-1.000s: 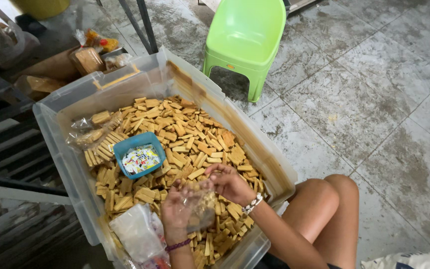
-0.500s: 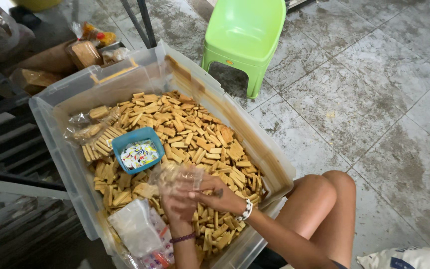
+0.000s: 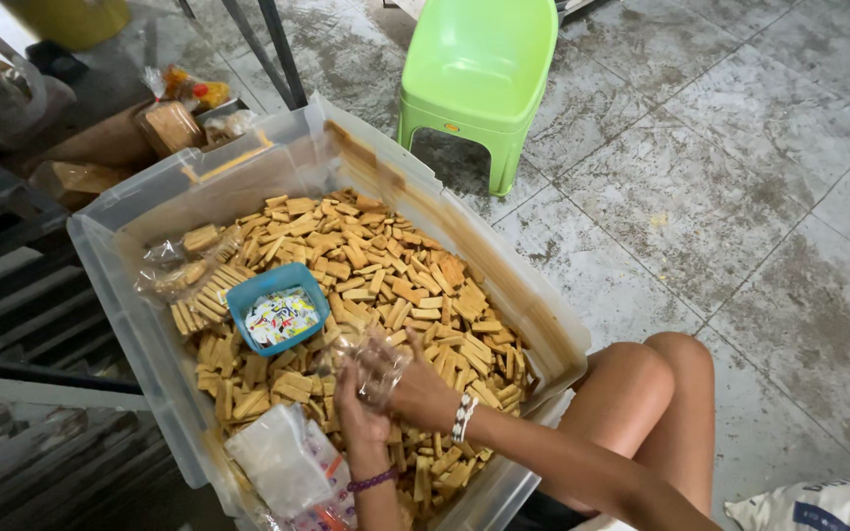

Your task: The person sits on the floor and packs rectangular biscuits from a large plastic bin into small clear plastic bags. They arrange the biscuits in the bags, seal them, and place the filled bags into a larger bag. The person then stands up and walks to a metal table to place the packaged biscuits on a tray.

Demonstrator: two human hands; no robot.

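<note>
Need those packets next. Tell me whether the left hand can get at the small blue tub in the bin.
Probably yes. The blue tub sits open on the biscuits, just beyond the left hand, with nothing between. But both hands hold a clear bag, so it isn't free.

Left hand (image 3: pixel 356 418) and right hand (image 3: pixel 423 393) meet, fingers curled together.

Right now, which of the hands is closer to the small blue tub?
Left. The left hand is just below and right of the small blue tub, while the right hand is farther right; both hold a clear bag.
</note>
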